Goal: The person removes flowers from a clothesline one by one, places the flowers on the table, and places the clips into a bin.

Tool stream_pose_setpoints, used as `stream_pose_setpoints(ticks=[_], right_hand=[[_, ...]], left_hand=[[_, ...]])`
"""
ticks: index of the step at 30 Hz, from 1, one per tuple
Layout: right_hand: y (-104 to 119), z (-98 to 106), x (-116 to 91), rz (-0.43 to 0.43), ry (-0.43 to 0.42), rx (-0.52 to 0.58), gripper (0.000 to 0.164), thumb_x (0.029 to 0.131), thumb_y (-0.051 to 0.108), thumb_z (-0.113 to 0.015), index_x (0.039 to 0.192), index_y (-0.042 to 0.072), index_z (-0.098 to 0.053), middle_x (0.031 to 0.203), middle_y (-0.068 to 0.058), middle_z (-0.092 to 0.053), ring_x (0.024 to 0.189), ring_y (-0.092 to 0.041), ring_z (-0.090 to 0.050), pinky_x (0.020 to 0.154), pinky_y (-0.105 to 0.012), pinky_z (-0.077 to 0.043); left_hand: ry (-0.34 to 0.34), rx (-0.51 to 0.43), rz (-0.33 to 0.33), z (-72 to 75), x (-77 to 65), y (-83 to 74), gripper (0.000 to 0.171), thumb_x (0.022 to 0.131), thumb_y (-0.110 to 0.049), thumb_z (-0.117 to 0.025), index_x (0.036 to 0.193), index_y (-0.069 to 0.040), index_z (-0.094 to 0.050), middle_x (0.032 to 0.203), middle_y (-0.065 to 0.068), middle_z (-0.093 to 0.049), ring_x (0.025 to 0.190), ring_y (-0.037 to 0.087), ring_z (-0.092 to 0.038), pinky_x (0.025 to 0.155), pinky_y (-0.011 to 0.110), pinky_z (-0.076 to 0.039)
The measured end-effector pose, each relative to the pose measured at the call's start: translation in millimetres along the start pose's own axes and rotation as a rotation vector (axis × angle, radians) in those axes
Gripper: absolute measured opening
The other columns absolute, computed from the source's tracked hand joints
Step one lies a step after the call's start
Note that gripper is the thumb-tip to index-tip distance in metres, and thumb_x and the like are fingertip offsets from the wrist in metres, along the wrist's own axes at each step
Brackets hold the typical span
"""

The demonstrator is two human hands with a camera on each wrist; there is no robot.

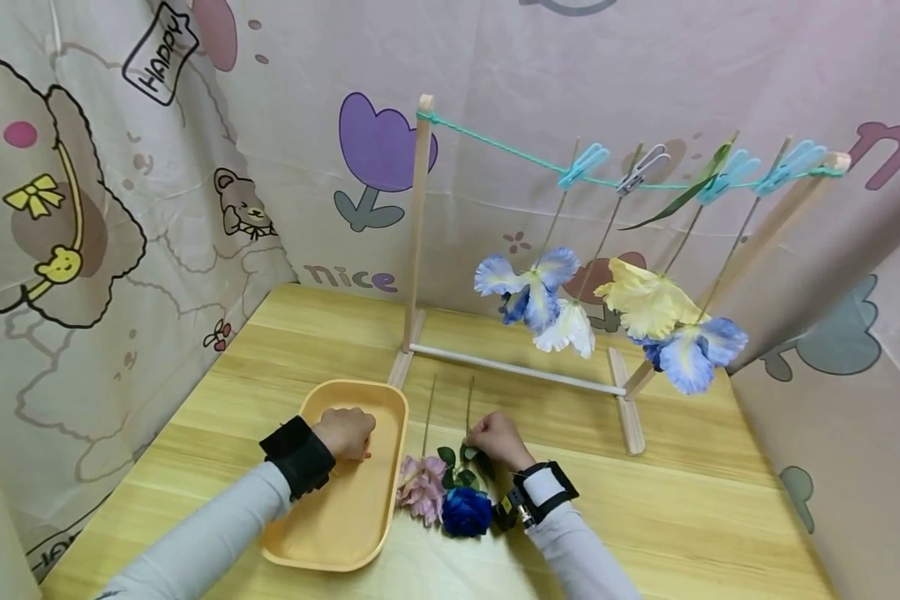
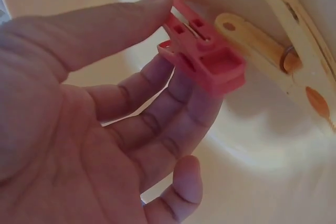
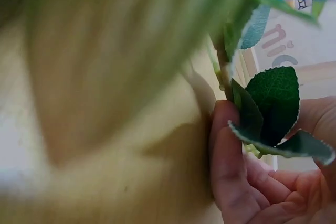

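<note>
1. Thumb and fingers of the left hand (image 1: pixel 347 433) are pinching a red clothespin (image 2: pixel 210 59) over the yellow tray (image 1: pixel 330 533).
2. Just beside that pinch, a pale yellow clothespin (image 2: pixel 252 38) is lying in the tray.
3. The right hand (image 1: pixel 498 437) is grasping the leafy stem of a blue rose (image 1: pixel 467 512), whose bloom is resting on the near side of that grip.
4. A pink flower (image 1: pixel 422 490) is lying between the right grip and the tray.
5. Beyond both grips, four flowers (image 1: pixel 536 287) are hanging heads-down from clips (image 1: pixel 585 162) on a green cord (image 1: pixel 495 143).
</note>
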State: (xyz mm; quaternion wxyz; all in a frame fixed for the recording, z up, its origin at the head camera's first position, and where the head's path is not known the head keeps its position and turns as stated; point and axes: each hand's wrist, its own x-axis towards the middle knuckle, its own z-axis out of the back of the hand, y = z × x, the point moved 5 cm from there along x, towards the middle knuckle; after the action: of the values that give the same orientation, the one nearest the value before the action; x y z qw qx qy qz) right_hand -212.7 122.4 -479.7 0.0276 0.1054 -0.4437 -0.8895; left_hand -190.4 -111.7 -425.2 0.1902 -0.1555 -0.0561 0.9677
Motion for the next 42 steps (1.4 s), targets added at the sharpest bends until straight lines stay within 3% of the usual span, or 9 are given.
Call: stream_pose_setpoints(ticks=[8, 13, 16, 19, 24, 28, 31, 37, 42], right_hand=[[5, 7, 0, 0.007, -0.043, -0.065, 0.017, 0.074, 0.008, -0.073, 0.066, 0.002, -0.061, 0.058, 0.003, -0.052, 0.051, -0.009, -0.044, 0.052, -0.022, -0.038], [15, 17, -5, 0.085, -0.068, -0.125, 0.018, 0.079, 0.013, -0.070, 0.073, 0.003, -0.056, 0.067, -0.004, -0.055, 0.058, -0.012, -0.046, 0.055, -0.024, -0.038], [20, 23, -8, 0.118, -0.071, -0.160, 0.016, 0.080, 0.014, -0.068, 0.074, 0.004, -0.056, 0.068, -0.004, -0.054, 0.059, -0.012, -0.046, 0.055, -0.025, -0.038], [23, 28, -10, 0.125, -0.053, -0.174, 0.015, 0.081, 0.014, -0.067, 0.074, 0.004, -0.057, 0.068, -0.004, -0.055, 0.060, -0.012, -0.047, 0.056, -0.025, -0.038], [36, 45, -18, 0.170, 0.055, -0.149, 0.014, 0.087, 0.016, -0.064, 0.079, 0.004, -0.060, 0.077, -0.007, -0.061, 0.069, -0.015, -0.056, 0.060, -0.025, -0.043], [61, 74, -31, 0.247, 0.119, -0.076, 0.016, 0.090, 0.018, -0.060, 0.089, 0.001, -0.062, 0.082, -0.010, -0.064, 0.073, -0.018, -0.060, 0.061, -0.028, -0.049], [84, 101, -37, 0.302, 0.070, -0.025, 0.018, 0.091, 0.017, -0.059, 0.095, 0.000, -0.062, 0.081, -0.009, -0.063, 0.069, -0.015, -0.058, 0.060, -0.026, -0.049], [127, 158, -31, 0.435, -0.256, 0.085, 0.018, 0.090, 0.010, -0.060, 0.102, -0.003, -0.061, 0.092, -0.018, -0.065, 0.073, -0.007, -0.056, 0.064, -0.018, -0.047], [144, 189, -14, 0.510, -0.493, 0.198, 0.025, 0.091, 0.006, -0.057, 0.113, -0.006, -0.058, 0.107, -0.023, -0.063, 0.080, 0.002, -0.055, 0.072, -0.011, -0.045]], left_hand=[[0.003, -0.007, 0.004, -0.9, -0.3, 1.8, 0.030, 0.069, -0.010, -0.078, 0.067, -0.012, -0.048, 0.070, 0.005, -0.052, 0.070, 0.026, -0.057, 0.065, 0.049, -0.046], [-0.017, 0.035, -0.005, 12.7, 1.2, -1.0, 0.027, 0.067, -0.009, -0.076, 0.068, -0.011, -0.050, 0.069, 0.004, -0.051, 0.066, 0.022, -0.053, 0.061, 0.046, -0.047], [-0.036, 0.061, -0.044, 28.7, 2.5, -7.2, 0.022, 0.071, -0.007, -0.074, 0.071, -0.007, -0.053, 0.070, 0.006, -0.055, 0.066, 0.021, -0.054, 0.059, 0.043, -0.047], [-0.001, 0.055, -0.067, 49.7, 2.7, -17.3, 0.018, 0.076, -0.009, -0.074, 0.077, -0.005, -0.056, 0.076, 0.006, -0.058, 0.070, 0.020, -0.055, 0.063, 0.040, -0.047], [0.038, 0.018, -0.157, 97.8, 2.0, -44.9, 0.020, 0.085, -0.021, -0.068, 0.091, -0.005, -0.058, 0.083, 0.003, -0.057, 0.071, 0.014, -0.052, 0.063, 0.029, -0.045], [-0.122, -0.024, -0.301, 143.7, 6.0, -74.5, 0.014, 0.089, -0.022, -0.064, 0.091, -0.008, -0.061, 0.082, 0.002, -0.061, 0.070, 0.011, -0.054, 0.062, 0.023, -0.045], [-0.265, -0.064, -0.375, 178.1, 11.5, -96.1, 0.012, 0.090, -0.021, -0.062, 0.093, -0.009, -0.064, 0.085, 0.002, -0.065, 0.072, 0.012, -0.059, 0.063, 0.022, -0.049], [-0.555, -0.191, -0.504, 243.9, 24.2, -132.3, 0.015, 0.091, -0.013, -0.059, 0.102, -0.003, -0.062, 0.098, 0.008, -0.066, 0.089, 0.017, -0.062, 0.079, 0.024, -0.050], [-0.777, -0.215, -0.586, 279.3, 27.7, -162.3, 0.023, 0.094, -0.011, -0.054, 0.114, 0.000, -0.055, 0.114, 0.012, -0.059, 0.109, 0.019, -0.056, 0.093, 0.022, -0.044]])
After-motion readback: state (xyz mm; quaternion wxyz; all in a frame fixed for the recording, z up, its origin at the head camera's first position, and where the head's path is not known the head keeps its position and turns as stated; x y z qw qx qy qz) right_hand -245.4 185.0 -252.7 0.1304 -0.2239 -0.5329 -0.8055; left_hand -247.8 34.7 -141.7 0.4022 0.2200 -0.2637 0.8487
